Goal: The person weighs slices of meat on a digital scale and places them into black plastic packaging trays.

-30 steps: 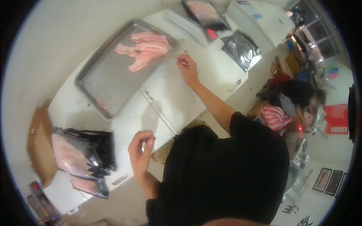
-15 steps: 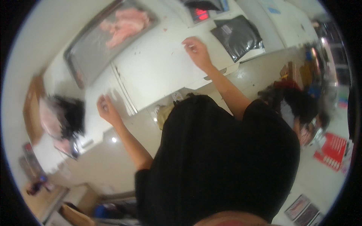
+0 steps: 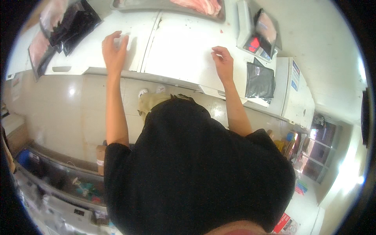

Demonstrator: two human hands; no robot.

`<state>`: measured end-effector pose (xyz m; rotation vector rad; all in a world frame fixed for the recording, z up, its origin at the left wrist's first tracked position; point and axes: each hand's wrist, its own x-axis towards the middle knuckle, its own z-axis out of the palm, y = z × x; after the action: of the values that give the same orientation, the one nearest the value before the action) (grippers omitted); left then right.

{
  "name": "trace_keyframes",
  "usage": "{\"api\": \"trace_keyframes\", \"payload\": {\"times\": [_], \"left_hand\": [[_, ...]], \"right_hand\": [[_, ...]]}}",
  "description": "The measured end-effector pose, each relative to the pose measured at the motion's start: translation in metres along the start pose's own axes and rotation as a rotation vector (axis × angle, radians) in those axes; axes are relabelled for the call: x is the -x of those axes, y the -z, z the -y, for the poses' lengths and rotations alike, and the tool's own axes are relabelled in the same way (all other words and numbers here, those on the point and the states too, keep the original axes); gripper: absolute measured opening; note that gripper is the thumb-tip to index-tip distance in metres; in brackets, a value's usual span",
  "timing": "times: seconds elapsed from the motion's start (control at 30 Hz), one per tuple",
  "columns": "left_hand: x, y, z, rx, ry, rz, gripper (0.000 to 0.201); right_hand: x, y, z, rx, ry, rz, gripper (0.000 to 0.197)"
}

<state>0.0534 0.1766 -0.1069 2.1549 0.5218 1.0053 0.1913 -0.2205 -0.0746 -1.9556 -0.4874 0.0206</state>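
Nearest the camera is the person's black shirt (image 3: 196, 172), filling the lower middle of the view, with both bare forearms reaching up from it to a white counter (image 3: 184, 51).

The left hand (image 3: 114, 53) lies palm down on the counter just in from its front edge, fingers spread and slightly bent. A small pale thing seems to sit under the fingertips, but the glare makes it hard to tell whether anything is held.

The right hand (image 3: 223, 62) rests further right on the same surface, fingers curled loosely inward and holding nothing that shows.

Between the two hands the white top is bare, crossed by a seam running front to back.

Right of the right hand, a flat black pouch (image 3: 260, 81) hangs over the counter's front edge. Just beyond it stands a scale (image 3: 254, 39) with a red lit display and a bag of pink meat on its platform.

At the far edge, a grey metal tray (image 3: 156, 5) carries pink meat slices (image 3: 199, 5). To the far left, black bags of meat (image 3: 58, 29) lie stacked near the counter's corner, well apart from the left hand.
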Motion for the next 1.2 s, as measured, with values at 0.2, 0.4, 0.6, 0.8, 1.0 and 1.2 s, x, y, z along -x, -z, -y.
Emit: {"api": "trace_keyframes", "payload": {"times": [0.2, 0.4, 0.6, 0.8, 1.0, 1.2], "left_hand": [[0.001, 0.025, 0.029, -0.007, 0.012, -0.024, 0.031], [0.005, 0.011, 0.034, -0.139, 0.002, -0.033, 0.032], [-0.003, 0.012, 0.023, -0.236, 0.022, 0.012, 0.03], [-0.008, 0.011, 0.013, -0.284, 0.059, 0.079, 0.026], [-0.01, 0.007, 0.01, -0.294, 0.018, 0.045, 0.02], [-0.011, 0.006, 0.011, -0.259, 0.007, 0.032, 0.017]], "right_hand": [[0.022, -0.031, 0.021, 0.258, 0.085, 0.095, 0.027], [0.028, -0.048, 0.02, 0.347, 0.088, 0.044, 0.026], [0.015, -0.058, 0.017, 0.312, -0.1, -0.034, 0.027], [-0.025, -0.056, 0.018, 0.138, -0.068, -0.078, 0.023], [-0.168, -0.03, 0.008, 0.307, 0.297, -0.276, 0.027], [-0.309, -0.013, 0.001, 0.502, 0.005, 0.077, 0.054]]}}
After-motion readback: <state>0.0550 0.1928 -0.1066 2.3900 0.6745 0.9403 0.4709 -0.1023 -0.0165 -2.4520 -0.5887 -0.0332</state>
